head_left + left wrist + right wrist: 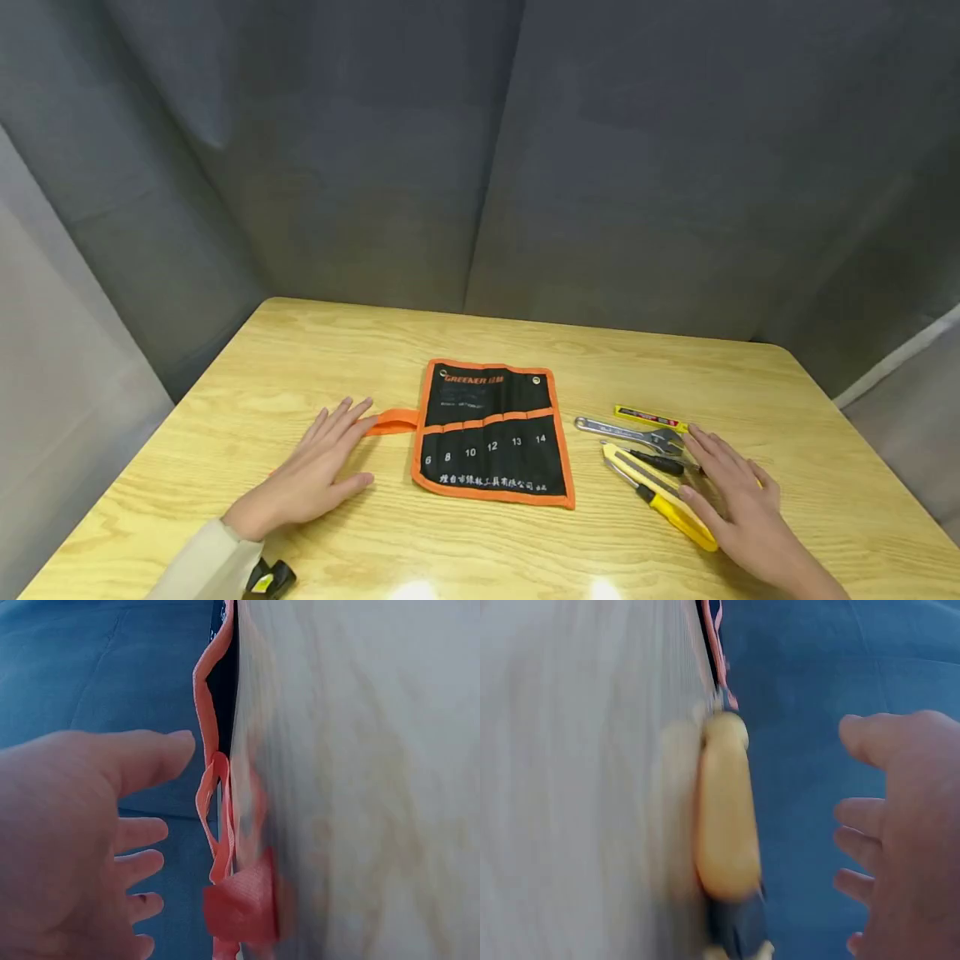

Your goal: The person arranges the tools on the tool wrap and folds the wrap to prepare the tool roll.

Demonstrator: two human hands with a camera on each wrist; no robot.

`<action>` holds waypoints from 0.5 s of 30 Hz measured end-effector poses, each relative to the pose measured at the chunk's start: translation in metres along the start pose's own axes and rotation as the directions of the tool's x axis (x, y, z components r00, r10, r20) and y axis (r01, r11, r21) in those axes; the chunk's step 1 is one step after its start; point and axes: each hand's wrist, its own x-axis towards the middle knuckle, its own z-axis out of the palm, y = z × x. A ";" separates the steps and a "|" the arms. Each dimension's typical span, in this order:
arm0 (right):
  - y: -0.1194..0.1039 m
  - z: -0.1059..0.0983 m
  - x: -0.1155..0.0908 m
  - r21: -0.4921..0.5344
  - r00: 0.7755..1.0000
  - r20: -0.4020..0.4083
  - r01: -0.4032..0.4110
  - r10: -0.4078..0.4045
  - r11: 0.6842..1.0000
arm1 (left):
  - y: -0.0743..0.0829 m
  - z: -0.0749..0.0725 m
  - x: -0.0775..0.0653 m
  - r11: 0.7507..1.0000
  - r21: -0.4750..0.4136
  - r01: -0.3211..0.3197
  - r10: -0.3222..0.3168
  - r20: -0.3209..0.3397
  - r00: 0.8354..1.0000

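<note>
A black tool pouch (491,467) with orange edging and numbered pockets lies flat at the middle of the table. My left hand (315,467) is held with straight fingers beside the pouch's orange strap (393,421), its fingertips overlapping the strap's end. Gripping nothing, my right hand (738,508) hovers with extended fingers over the right end of a tool group. That group has a chrome adjustable wrench (618,431), a yellow box cutter (652,482), a slim black tool (660,462), a yellow-handled tool (684,523) and a narrow yellow case (647,417).
The wooden table (360,333) has rounded far corners. Behind it hangs a dark grey curtain (375,167). A black strap with a small device (270,579) sits at my left wrist, by the pale sleeve (213,562).
</note>
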 end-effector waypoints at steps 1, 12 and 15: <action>-0.002 0.002 0.000 0.018 1.000 0.004 0.003 -0.004 1.000 | 0.000 0.000 0.001 1.000 -0.002 -0.001 0.001 0.006 1.000; -0.025 0.019 0.016 0.124 0.994 -0.001 0.104 -0.105 0.987 | 0.003 0.007 0.019 0.999 0.000 -0.038 0.038 0.048 0.998; -0.032 0.025 0.023 0.134 0.992 0.013 0.124 -0.127 0.983 | 0.006 0.007 0.027 0.999 -0.013 -0.045 0.046 0.070 0.996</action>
